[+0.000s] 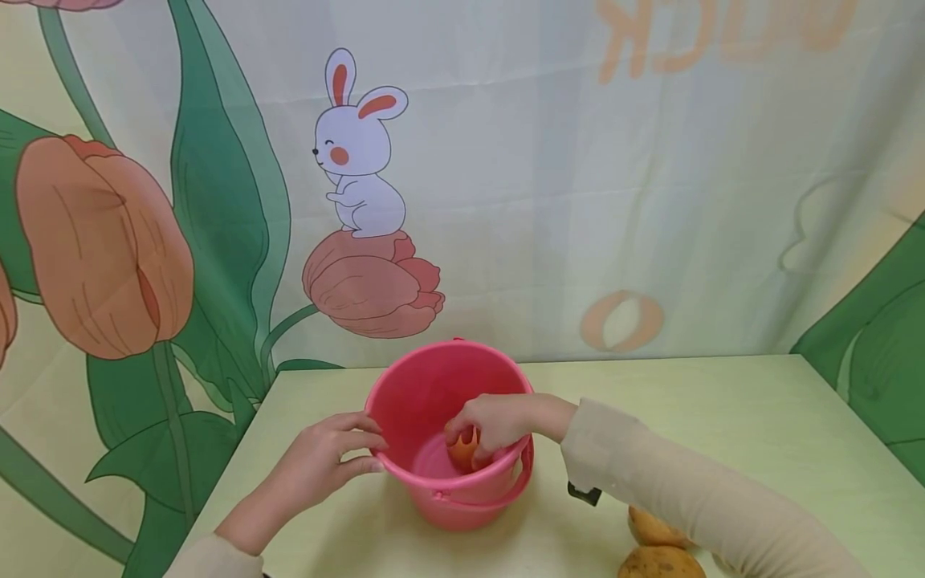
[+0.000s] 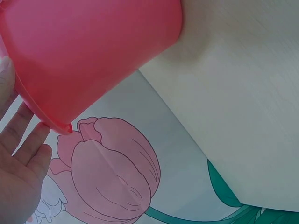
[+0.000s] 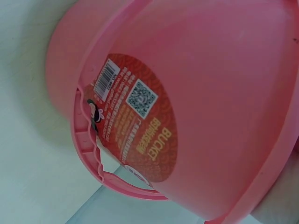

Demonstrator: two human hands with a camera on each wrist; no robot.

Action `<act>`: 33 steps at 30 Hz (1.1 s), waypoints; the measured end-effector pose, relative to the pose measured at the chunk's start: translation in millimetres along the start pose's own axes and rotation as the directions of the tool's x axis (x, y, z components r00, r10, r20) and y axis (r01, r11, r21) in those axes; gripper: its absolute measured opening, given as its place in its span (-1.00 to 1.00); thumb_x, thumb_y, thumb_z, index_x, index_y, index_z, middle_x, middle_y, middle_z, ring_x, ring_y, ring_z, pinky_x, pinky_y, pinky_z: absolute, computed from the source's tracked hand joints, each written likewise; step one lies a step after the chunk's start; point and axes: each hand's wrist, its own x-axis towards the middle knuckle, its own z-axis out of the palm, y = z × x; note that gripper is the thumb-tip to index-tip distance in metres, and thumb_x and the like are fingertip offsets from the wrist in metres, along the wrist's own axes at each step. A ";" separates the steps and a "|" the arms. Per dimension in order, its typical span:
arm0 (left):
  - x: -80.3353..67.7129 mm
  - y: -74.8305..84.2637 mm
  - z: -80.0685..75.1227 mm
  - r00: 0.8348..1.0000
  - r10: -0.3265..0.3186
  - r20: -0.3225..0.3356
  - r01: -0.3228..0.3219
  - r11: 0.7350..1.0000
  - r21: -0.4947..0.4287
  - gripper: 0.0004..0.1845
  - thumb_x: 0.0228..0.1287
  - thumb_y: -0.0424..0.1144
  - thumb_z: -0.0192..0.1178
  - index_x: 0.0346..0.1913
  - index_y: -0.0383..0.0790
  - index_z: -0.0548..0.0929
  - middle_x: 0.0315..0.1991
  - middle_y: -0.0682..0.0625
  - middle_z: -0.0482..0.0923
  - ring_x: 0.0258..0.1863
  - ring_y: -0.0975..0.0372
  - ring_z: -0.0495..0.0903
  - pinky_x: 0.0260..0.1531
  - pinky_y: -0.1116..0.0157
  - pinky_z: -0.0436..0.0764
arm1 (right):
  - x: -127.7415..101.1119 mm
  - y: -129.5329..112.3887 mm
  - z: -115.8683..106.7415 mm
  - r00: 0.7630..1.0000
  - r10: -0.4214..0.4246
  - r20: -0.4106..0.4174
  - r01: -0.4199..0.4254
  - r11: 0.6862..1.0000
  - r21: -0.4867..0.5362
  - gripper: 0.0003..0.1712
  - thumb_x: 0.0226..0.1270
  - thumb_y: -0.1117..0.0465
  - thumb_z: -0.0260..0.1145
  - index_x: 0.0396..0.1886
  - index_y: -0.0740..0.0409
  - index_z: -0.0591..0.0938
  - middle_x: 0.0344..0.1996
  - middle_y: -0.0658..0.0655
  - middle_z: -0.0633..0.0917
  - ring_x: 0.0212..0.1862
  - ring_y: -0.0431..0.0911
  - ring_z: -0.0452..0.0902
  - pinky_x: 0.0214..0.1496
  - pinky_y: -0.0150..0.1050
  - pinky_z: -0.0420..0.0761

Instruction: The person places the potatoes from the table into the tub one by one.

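Left of lower centre: left hand (image 1: 328, 451) at the bucket's left rim, fingers over the edge, thumb outside; grip grasping the rim.

Lower centre: pink bucket (image 1: 448, 514) upright on the table (image 1: 723, 433). Judged thin moulded plastic: light, fairly stiff, walls giving a little if squeezed, smooth enough to slip. Best hold: the turned rim, or the handle (image 3: 84, 144), which hangs down on the right side beside the label (image 3: 140, 119).

Inside the bucket, right of its middle: orange thing (image 1: 462, 456), partly hidden by fingers; identity uncertain. Looks small and probably light; firmness cannot be told. Sensible hold: round its sides, fingertips opposed.

Over the right rim: right hand (image 1: 499, 421) reaches in, grip grasping the orange thing. The right wrist view shows only the bucket's outside, so contact there is unconfirmed.

Lower right: two potatoes (image 1: 661, 563), apart from the bucket, partly under the sleeve (image 1: 650, 461) in view.
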 end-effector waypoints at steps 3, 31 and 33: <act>0.2 0.3 0.0 1.000 -0.004 0.000 0.004 1.000 0.008 -0.76 -0.16 -0.10 0.35 -0.31 0.05 0.69 -0.23 0.17 0.55 -0.18 0.29 0.52 -0.26 0.35 0.60 | -0.9 -1.0 -0.3 1.000 0.003 -0.006 -0.004 1.000 -0.018 -0.45 -0.14 0.29 0.42 -0.04 -0.05 0.57 -0.19 -0.02 0.58 -0.14 -0.19 0.43 -0.40 -0.45 0.57; 2.4 4.1 -2.6 0.999 -0.035 0.039 0.035 0.999 0.009 -0.77 -0.15 -0.10 0.35 -0.31 0.04 0.69 -0.23 0.16 0.55 -0.17 0.28 0.52 -0.25 0.33 0.60 | -12.2 -3.2 -9.0 0.998 -0.030 -0.060 0.029 0.999 -0.024 -0.53 -0.07 0.26 0.39 -0.06 0.01 0.58 -0.22 -0.05 0.59 -0.15 -0.19 0.47 -0.33 -0.45 0.57; 2.4 4.3 -2.5 0.998 -0.039 0.040 0.038 0.999 0.006 -0.77 -0.15 -0.10 0.35 -0.31 0.04 0.69 -0.23 0.16 0.55 -0.17 0.28 0.52 -0.25 0.33 0.60 | -13.4 -4.0 -9.8 0.998 -0.025 -0.064 0.024 0.999 -0.028 -0.53 -0.07 0.26 0.39 -0.05 0.01 0.57 -0.23 -0.06 0.59 -0.15 -0.19 0.47 -0.33 -0.45 0.57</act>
